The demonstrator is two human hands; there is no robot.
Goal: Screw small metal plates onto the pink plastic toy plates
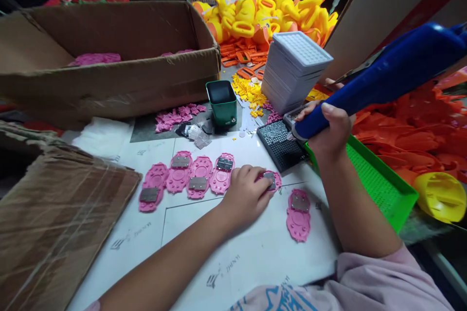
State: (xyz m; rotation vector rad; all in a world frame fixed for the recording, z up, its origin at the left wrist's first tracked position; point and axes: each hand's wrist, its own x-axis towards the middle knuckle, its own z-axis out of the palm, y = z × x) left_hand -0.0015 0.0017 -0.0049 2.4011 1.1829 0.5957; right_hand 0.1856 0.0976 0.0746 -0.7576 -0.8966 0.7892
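At right, right hand (332, 126) grip clamped round smooth, elongated blue tool (383, 77); centre, left hand (245, 195) over scalloped pink part (278, 181), can't tell if pinched.

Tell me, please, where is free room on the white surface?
Bare white surface shows between the left forearm and the lower-left cardboard box, and between that forearm and the lone pink piece. It is crowded around the green cup and black tray.

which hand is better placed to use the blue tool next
Probably the right hand: it grips the blue tool, whose tip is at the black tray. The left hand rests on a pink piece.
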